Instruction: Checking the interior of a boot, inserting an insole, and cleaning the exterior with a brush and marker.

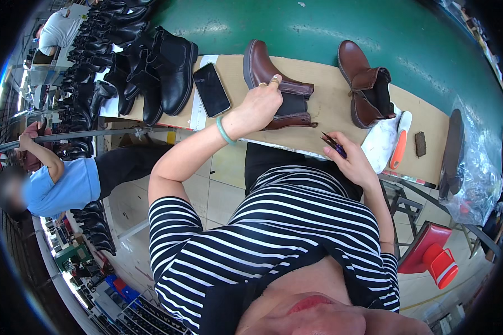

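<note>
A brown ankle boot [260, 62] with dark elastic side panels lies on its side on the cardboard-covered bench, toe pointing away from me. My left hand [258, 109], a green bangle on its wrist, is closed on the boot's shaft, its fingertips over the upper near the elastic. At the bench's near edge, my right hand [351, 159] grips small pointed thread snips [334, 144] with a dark purple handle, a little right of the boot's top opening. Farther right, a second brown ankle boot [364, 78] has its opening turned toward the right.
Left of the boot lies a black phone [212, 90], with black boots [170, 70] crowded beyond it. To the right are a white cloth [381, 146], an orange-and-white tool [401, 140], a small brown block [420, 144] and clear plastic [475, 178]. A person in blue [67, 187] works at far left.
</note>
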### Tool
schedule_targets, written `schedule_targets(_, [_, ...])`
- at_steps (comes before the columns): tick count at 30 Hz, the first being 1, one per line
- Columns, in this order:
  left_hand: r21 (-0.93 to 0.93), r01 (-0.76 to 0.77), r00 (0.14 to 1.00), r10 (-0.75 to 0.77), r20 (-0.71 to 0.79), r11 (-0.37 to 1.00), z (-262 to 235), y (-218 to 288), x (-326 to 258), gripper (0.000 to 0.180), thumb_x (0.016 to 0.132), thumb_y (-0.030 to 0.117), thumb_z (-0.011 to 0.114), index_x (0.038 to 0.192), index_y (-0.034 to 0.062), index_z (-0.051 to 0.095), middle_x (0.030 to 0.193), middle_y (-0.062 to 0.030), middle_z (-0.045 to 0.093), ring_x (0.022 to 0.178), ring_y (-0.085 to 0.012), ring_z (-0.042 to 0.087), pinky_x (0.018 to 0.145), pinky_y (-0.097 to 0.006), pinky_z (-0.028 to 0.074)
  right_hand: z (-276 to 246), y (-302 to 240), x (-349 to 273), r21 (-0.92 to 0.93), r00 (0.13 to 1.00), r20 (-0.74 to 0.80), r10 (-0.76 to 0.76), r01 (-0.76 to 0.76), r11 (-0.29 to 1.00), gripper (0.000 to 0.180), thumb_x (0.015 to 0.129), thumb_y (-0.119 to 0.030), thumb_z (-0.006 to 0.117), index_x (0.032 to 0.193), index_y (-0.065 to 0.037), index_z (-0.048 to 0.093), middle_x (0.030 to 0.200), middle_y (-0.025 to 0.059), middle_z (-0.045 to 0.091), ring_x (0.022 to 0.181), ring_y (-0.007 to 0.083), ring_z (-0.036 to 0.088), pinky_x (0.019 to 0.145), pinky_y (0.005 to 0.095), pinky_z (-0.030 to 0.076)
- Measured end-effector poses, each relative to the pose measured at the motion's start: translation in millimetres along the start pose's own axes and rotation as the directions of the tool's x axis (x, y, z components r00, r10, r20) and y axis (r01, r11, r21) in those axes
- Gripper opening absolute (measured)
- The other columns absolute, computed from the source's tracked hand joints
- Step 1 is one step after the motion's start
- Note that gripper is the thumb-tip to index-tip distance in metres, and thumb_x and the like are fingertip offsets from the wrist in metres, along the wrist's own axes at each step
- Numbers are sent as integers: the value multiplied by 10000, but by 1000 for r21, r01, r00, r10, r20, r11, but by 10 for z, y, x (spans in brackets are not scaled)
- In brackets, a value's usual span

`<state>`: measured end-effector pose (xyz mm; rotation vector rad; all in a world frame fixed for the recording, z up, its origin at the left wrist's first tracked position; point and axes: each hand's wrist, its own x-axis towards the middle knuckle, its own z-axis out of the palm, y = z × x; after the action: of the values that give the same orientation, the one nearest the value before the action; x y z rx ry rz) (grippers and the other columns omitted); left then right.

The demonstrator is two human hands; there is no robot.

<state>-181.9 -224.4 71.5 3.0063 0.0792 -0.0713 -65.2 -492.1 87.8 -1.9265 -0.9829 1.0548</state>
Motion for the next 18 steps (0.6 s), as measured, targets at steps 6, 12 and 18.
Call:
schedule_targets(6, [-335,-51,996,74,57,941,-136,-210,14,77,826,-38,583,878,-81,546,1039,-214,467,994,-390,546,847,-454,459,91,84,122,-9,991,-1,-135,135,991,413,944,-290,594,1228,8,558,1110,212,619,974,351,612,844,386,479])
schedule_targets(12, [-567,-17,999,-15,-51,823,-270,-289,-48,90,870,14,614,882,-41,544,993,-155,431,919,-323,502,820,-404,444,333,-26,444,118,989,-24,-145,147,982,394,916,-214,629,1235,9,569,1071,191,623,921,321,623,814,380,490])
schedule_targets(18, [-349,-170,981,193,31,922,-280,-210,29,110,810,13,641,907,-17,599,1045,-153,498,930,-346,569,840,-417,471,627,33,668,76,931,-244,-273,299,951,333,861,-152,697,1143,20,647,931,141,608,787,262,605,728,354,486])
